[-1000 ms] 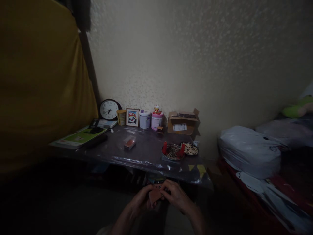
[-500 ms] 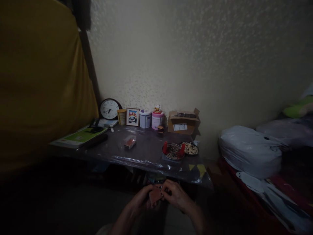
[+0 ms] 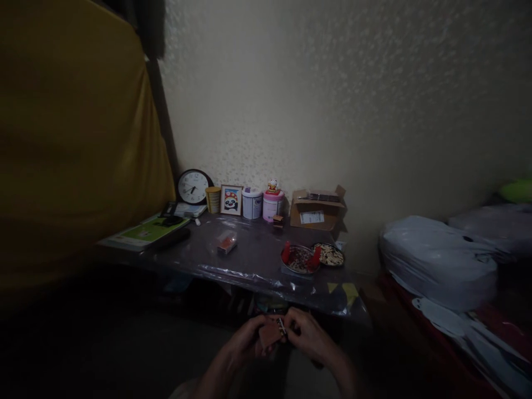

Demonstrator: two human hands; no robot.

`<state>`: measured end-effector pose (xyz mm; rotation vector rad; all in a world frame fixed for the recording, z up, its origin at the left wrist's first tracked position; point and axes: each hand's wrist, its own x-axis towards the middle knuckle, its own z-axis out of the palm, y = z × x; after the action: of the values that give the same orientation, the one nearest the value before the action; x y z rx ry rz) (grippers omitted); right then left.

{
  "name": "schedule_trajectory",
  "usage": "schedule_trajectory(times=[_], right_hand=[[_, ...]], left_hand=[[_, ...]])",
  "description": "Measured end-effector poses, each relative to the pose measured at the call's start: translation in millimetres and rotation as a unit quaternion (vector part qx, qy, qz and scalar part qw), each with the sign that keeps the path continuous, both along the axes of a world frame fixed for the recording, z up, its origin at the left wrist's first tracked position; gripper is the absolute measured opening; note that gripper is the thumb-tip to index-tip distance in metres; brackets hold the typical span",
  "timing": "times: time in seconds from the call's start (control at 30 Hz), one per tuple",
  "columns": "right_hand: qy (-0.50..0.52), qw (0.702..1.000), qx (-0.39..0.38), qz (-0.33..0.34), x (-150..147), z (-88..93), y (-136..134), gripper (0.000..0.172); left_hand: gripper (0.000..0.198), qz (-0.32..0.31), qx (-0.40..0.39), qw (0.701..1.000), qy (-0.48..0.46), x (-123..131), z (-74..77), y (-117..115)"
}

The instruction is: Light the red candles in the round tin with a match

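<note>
Below the front edge of the table, my left hand [image 3: 249,337] is wrapped round a small reddish-brown matchbox [image 3: 271,335]. Pale thin sticks [image 3: 282,327] show at the box's right end. There my right hand [image 3: 306,332] has its thumb and fingers pinched together; what the fingertips hold is too small and dark to make out. On the table ahead lie a dish [image 3: 300,259] with dark-tipped bits and two red upright pieces, and a second dish [image 3: 329,254] full of pale sticks. A plastic-wrapped reddish pack [image 3: 227,243] lies left of them.
Along the wall stand a clock [image 3: 194,187], a yellow cup [image 3: 213,200], a framed panda picture [image 3: 231,200], two tubs [image 3: 251,204] and an open cardboard box [image 3: 316,213]. Yellow cloth [image 3: 83,138] hangs at left. White plastic bags [image 3: 436,260] sit at right.
The view has shifted slightly, so everything sits a little further right. My right hand has drawn slightly away from the matchbox's end, and the pale sticks there show more clearly.
</note>
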<state>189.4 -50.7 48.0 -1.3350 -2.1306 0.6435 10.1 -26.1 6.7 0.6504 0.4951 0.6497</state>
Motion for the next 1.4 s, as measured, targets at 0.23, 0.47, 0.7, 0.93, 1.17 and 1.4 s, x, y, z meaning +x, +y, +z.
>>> schedule_trajectory(times=[0.23,0.47,0.7,0.93,1.17,1.4], right_hand=[[0.043,0.999,0.017,0.014,4.3,-1.6,1.8,0.017],[0.058,0.997,0.039,-0.039,10.5,3.4,7.6,0.019],[0.216,0.97,-0.006,-0.112,11.1,-0.9,15.2,0.014],[0.287,0.949,-0.011,-0.13,-3.8,3.9,11.0,0.029],[0.292,0.952,0.001,-0.094,-18.9,2.9,8.9,0.027],[0.252,0.963,0.046,-0.082,-23.5,-6.7,7.1,0.019]], left_hand=[[0.036,-0.003,0.002,1.0,-0.015,-0.3,2.7,2.1],[0.04,0.025,-0.024,0.998,-0.045,-2.3,2.8,2.0],[0.036,0.055,-0.006,0.99,-0.131,-4.5,10.3,1.3],[0.033,0.076,-0.014,0.987,-0.138,-4.3,22.1,-2.7],[0.033,0.096,-0.016,0.983,-0.154,-3.2,22.0,-2.0],[0.031,0.119,-0.017,0.98,-0.157,-2.3,22.3,-0.8]])
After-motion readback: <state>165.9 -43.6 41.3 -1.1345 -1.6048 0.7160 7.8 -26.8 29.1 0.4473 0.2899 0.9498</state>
